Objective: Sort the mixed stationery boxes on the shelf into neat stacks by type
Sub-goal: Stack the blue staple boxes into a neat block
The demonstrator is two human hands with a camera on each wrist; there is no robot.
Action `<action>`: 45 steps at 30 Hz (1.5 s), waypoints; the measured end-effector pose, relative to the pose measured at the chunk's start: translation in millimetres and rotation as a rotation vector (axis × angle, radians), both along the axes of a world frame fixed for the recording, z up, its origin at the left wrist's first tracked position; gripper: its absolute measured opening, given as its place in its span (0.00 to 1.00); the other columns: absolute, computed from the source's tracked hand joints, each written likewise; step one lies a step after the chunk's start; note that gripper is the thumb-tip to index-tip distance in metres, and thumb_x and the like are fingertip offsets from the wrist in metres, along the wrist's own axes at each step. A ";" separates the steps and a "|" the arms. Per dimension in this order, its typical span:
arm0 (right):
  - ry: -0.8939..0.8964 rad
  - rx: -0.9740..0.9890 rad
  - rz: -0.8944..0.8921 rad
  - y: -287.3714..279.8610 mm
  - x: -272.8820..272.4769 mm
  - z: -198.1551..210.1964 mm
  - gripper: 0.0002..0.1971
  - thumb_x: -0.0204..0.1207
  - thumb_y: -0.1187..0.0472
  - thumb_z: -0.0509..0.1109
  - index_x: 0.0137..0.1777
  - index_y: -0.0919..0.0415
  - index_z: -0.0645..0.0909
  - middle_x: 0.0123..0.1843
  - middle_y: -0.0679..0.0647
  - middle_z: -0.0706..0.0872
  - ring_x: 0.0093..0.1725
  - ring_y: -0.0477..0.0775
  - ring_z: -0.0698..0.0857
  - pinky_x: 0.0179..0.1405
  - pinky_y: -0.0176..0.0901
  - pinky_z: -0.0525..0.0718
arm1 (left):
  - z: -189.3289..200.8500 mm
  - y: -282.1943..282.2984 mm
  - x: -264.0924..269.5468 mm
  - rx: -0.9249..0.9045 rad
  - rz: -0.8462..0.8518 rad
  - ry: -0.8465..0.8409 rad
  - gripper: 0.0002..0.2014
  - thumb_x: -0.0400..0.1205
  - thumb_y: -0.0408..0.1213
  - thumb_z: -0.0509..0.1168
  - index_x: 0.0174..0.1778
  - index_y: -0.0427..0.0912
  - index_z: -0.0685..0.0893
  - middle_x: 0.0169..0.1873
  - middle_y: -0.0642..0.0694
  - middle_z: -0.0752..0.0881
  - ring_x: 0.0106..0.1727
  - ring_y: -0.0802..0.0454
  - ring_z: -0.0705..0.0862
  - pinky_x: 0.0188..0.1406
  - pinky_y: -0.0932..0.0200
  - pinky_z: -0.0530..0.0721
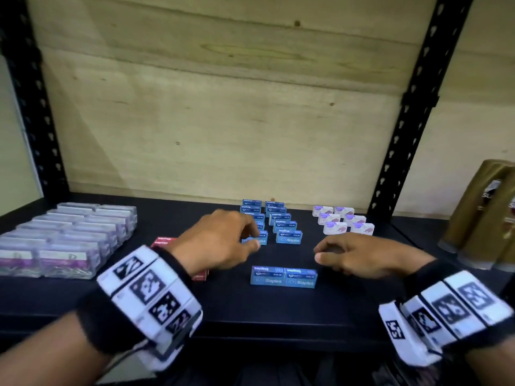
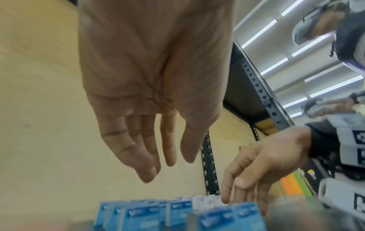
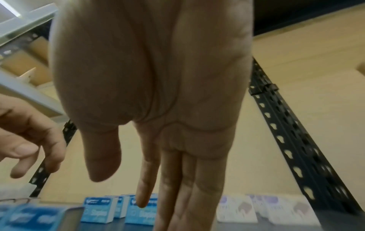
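Note:
Blue staples boxes (image 1: 280, 222) stand in two rows at the shelf's middle back. A pair of blue boxes (image 1: 284, 277) lies side by side nearer the front. My left hand (image 1: 250, 238) hovers at the front box of the left row (image 1: 259, 240), partly hiding it; its fingers (image 2: 146, 171) hang relaxed and hold nothing. My right hand (image 1: 320, 253) floats just right of the pair, fingers loosely curled, empty. In the right wrist view its fingers (image 3: 141, 201) point down at blue boxes (image 3: 98, 211). Whether the left fingers touch the box is unclear.
Clear boxes of paper clips (image 1: 64, 240) fill the shelf's left. Red staples boxes (image 1: 161, 242) lie under my left wrist. White and purple boxes (image 1: 342, 220) sit in two rows at back right. A gold package (image 1: 485, 213) stands at far right. Black uprights (image 1: 401, 135) frame the shelf.

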State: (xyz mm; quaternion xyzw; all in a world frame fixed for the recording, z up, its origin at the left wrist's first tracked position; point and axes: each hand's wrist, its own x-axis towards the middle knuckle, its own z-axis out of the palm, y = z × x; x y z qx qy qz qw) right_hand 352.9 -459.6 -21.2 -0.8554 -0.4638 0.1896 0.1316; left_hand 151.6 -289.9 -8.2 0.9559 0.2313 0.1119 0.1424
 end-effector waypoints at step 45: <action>-0.049 -0.219 0.173 45.4 17.4 18.2 0.04 0.79 0.52 0.73 0.53 0.45 0.83 0.42 0.38 0.86 0.34 0.34 0.79 0.41 0.31 0.77 | 24.1 25.0 63.6 0.100 -0.277 0.741 0.16 0.78 0.42 0.74 0.61 0.43 0.84 0.53 0.48 0.89 0.46 0.56 0.81 0.49 0.60 0.80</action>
